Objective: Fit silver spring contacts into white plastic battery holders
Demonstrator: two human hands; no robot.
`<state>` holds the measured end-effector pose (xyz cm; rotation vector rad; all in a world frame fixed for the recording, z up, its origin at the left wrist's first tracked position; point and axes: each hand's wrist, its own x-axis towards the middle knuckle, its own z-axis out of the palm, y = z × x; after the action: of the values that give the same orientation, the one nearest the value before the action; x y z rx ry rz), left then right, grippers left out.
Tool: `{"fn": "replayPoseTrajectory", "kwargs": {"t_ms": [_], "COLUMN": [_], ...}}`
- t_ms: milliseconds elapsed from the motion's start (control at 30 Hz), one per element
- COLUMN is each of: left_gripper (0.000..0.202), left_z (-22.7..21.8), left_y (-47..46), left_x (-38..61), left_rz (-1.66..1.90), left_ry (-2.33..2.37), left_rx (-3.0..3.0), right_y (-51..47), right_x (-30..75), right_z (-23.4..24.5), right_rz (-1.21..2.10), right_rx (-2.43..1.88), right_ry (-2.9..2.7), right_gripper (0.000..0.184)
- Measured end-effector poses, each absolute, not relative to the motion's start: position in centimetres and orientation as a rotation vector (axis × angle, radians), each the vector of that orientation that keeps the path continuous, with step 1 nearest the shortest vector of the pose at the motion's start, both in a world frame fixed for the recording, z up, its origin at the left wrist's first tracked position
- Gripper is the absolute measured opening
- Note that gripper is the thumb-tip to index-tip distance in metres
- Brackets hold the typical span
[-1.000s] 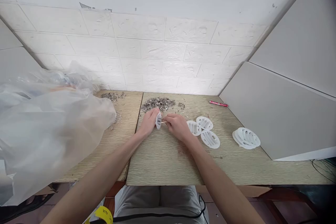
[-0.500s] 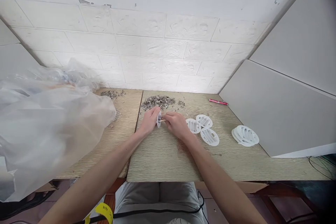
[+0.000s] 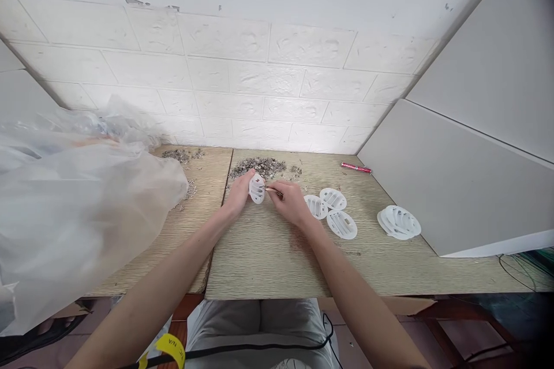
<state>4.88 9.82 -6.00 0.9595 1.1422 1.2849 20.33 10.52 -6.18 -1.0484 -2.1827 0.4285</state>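
My left hand point(image 3: 238, 195) is closed on the edge of a white slotted plastic disc point(image 3: 257, 189), tilted up so its slotted face shows. In the fingers of my right hand point(image 3: 291, 203) is a thin pointed tool point(image 3: 274, 190), its tip at the disc's right edge. What kind of tool it is I cannot make out. Just behind the hands lies a heap of small metal pieces point(image 3: 262, 167). Right of my right hand, three similar slotted discs point(image 3: 341, 225) lie flat, close together.
A stack of white discs point(image 3: 399, 222) lies farther right, by a grey panel point(image 3: 467, 184). A red pen-like object point(image 3: 355, 168) rests near the back. A big translucent plastic bag point(image 3: 86, 202) covers much of the left side, beside more small metal pieces point(image 3: 182, 155).
The disc has turned from nearly edge-on to showing its slotted face. The tool in my right hand shows more clearly at the disc's edge. The view has shifted slightly.
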Motion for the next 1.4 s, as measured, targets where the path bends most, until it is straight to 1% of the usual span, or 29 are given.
{"fn": "replayPoseTrajectory", "kwargs": {"t_ms": [333, 700, 933, 1133, 1400], "left_gripper": [0.046, 0.042, 0.045, 0.039, 0.037], "left_z": [-6.0, -5.7, -6.5, -6.8, -6.5], "left_y": [9.7, 9.4, 9.6, 9.5, 8.9], "left_x": [4.9, 5.1, 5.0, 5.0, 5.1], "left_rz": [1.295, 1.337, 1.380, 1.385, 1.379], "left_ry": [1.136, 1.174, 1.164, 1.143, 1.203], "left_rx": [0.987, 1.124, 1.257, 1.309, 1.410], "right_y": [10.5, 10.8, 10.8, 10.6, 10.3], "right_x": [20.4, 20.6, 20.4, 20.4, 20.2], "right_z": [-6.3, -7.1, -7.5, -7.4, -7.0], "right_rz": [0.387, 0.152, 0.075, 0.067, -0.018], "right_rx": [-0.997, -1.026, -1.031, -1.012, -0.988], "right_ry": [-2.177, -2.253, -2.280, -2.285, -2.329], "right_gripper": [0.023, 0.023, 0.026, 0.026, 0.032]}}
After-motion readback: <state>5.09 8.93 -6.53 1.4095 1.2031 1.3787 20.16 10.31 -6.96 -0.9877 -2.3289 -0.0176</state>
